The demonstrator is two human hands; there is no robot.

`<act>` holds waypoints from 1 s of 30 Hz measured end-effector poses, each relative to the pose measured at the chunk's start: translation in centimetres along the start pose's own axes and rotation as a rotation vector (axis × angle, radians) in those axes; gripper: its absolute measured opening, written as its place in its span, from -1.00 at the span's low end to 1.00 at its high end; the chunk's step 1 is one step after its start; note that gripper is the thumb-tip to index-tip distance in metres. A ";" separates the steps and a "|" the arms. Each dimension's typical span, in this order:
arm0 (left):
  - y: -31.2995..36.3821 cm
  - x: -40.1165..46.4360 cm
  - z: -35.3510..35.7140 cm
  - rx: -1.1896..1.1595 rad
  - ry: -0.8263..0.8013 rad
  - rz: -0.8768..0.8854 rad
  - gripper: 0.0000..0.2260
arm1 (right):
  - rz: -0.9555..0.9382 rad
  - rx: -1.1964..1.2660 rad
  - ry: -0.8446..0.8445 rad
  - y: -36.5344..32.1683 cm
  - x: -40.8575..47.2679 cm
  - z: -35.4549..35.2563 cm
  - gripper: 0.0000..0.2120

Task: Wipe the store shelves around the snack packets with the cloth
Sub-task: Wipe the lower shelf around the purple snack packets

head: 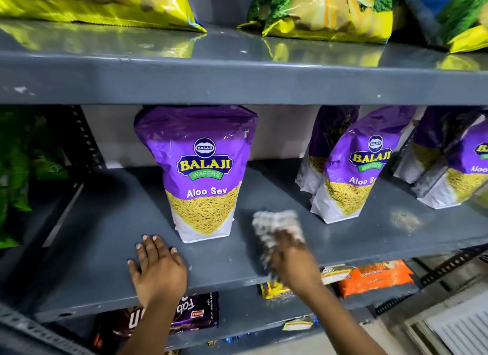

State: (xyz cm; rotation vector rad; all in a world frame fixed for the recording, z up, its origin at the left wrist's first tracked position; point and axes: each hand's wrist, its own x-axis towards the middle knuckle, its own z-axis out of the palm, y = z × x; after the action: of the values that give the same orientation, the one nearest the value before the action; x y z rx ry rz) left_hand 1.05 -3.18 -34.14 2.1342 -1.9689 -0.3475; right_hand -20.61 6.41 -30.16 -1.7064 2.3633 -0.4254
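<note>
— Two bare forearms are reaching in from the near edge. What is the left hand (155,269) doing?

— It is lying flat on the grey middle shelf (105,222), fingers spread wide, holding nothing, just near-left of the upright purple Aloo Sev packet (202,175).

— And the right hand (289,254)?

— It is blurring, fingers closing around the checked cloth (274,226), which is pressing on the shelf between that packet and the purple packets (353,170) standing to the right.

— Anything further right?

— A pale dusty smear (404,218) is showing on the shelf.
</note>
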 end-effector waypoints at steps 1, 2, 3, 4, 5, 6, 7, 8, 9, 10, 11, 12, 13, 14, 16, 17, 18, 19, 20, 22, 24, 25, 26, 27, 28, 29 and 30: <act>0.0 0.0 0.0 -0.008 -0.002 -0.001 -0.52 | -0.074 -0.099 -0.118 -0.7 1.2 1.3 -0.39; 0.0 0.1 0.0 -0.013 0.003 0.003 -0.52 | -0.086 -0.142 -0.191 -1.0 2.7 1.8 -0.38; -0.1 0.2 0.2 -0.013 0.010 0.003 -0.52 | -0.057 -0.132 -0.224 -0.9 4.5 2.1 -0.44; 0.0 0.2 0.4 -0.017 0.017 -0.007 -0.53 | -0.040 -0.106 -0.233 -0.9 6.3 2.1 -0.50; 0.1 0.2 0.5 -0.030 0.029 -0.016 -0.53 | -0.040 -0.096 -0.240 -0.9 8.1 2.3 -0.53; 0.2 0.2 0.6 -0.048 0.047 -0.012 -0.50 | -0.042 -0.103 -0.245 -1.2 9.7 2.3 -0.53; 0.2 0.5 0.8 -0.064 0.053 0.000 -0.47 | -0.051 -0.115 -0.254 -1.5 11.5 2.4 -0.52; 0.3 0.5 0.9 -0.070 0.060 0.002 -0.45 | -0.049 -0.115 -0.268 -1.8 13.0 2.5 -0.51; 0.3 0.6 1.0 -0.064 0.070 -0.001 -0.45 | -0.035 -0.105 -0.286 -2.2 14.4 2.7 -0.49; 0.3 0.7 1.2 -0.057 0.076 -0.005 -0.46 | -0.020 -0.090 -0.304 -2.5 15.8 2.9 -0.47; 0.3 0.6 1.3 -0.056 0.081 -0.003 -0.46 | -0.002 -0.084 -0.313 -2.6 16.8 2.9 -0.45; 0.2 0.6 1.4 -0.057 0.083 0.003 -0.46 | 0.023 -0.101 -0.312 -2.7 17.9 2.9 -0.43; 0.3 0.7 1.4 -0.060 0.077 0.008 -0.46 | 0.060 -0.128 -0.311 -2.7 18.9 2.8 -0.43; 0.3 0.7 1.4 -0.060 0.066 0.009 -0.46 | 0.112 -0.147 -0.307 -2.7 19.6 2.6 -0.42; 0.3 0.8 1.5 -0.062 0.066 0.014 -0.45 | 0.256 -0.179 -0.309 -2.5 20.7 2.3 -0.39; 0.2 0.8 1.6 -0.061 0.075 0.018 -0.45 | 0.320 -0.199 -0.301 -2.3 20.9 2.2 -0.36; 0.2 0.9 1.7 -0.060 0.086 0.020 -0.45 | 0.361 -0.236 -0.295 -2.1 20.9 2.0 -0.33; 0.1 0.9 1.8 -0.061 0.101 0.019 -0.45 | 0.390 -0.261 -0.287 -1.8 20.6 1.9 -0.30; 0.1 0.9 1.8 -0.064 0.108 0.015 -0.44 | 0.411 -0.271 -0.285 -1.6 20.0 1.8 -0.28; 0.0 0.8 1.8 -0.067 0.096 0.017 -0.43 | 0.410 -0.293 -0.263 -0.9 18.2 1.9 -0.29; -0.1 0.5 1.7 -0.061 0.114 0.037 -0.42 | 0.387 -0.290 -0.238 -0.7 15.3 1.5 -0.33; -0.1 0.3 1.5 -0.058 0.117 0.041 -0.43 | 0.395 -0.266 -0.224 -0.5 13.8 1.5 -0.34; -0.1 0.3 1.4 -0.055 0.113 0.036 -0.46 | 0.394 -0.242 -0.223 -0.4 12.4 1.5 -0.35; -0.2 0.2 1.4 -0.055 0.105 0.033 -0.50 | 0.387 -0.223 -0.227 -0.1 10.9 1.8 -0.35; -0.3 0.2 1.3 -0.047 0.085 0.032 -0.53 | 0.368 -0.229 -0.237 0.5 9.3 2.2 -0.35; -0.4 0.1 1.0 -0.033 0.055 0.030 -0.54 | 0.342 -0.249 -0.218 1.0 7.6 2.5 -0.35; -0.4 0.1 0.7 -0.029 0.033 0.025 -0.53 | 0.310 -0.285 -0.194 1.8 6.1 2.7 -0.31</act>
State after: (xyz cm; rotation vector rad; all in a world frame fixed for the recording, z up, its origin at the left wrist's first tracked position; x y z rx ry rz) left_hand 1.20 -3.22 -34.98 2.0821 -1.9591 -0.3329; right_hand -23.32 0.84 -33.25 -1.3672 2.5724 0.1274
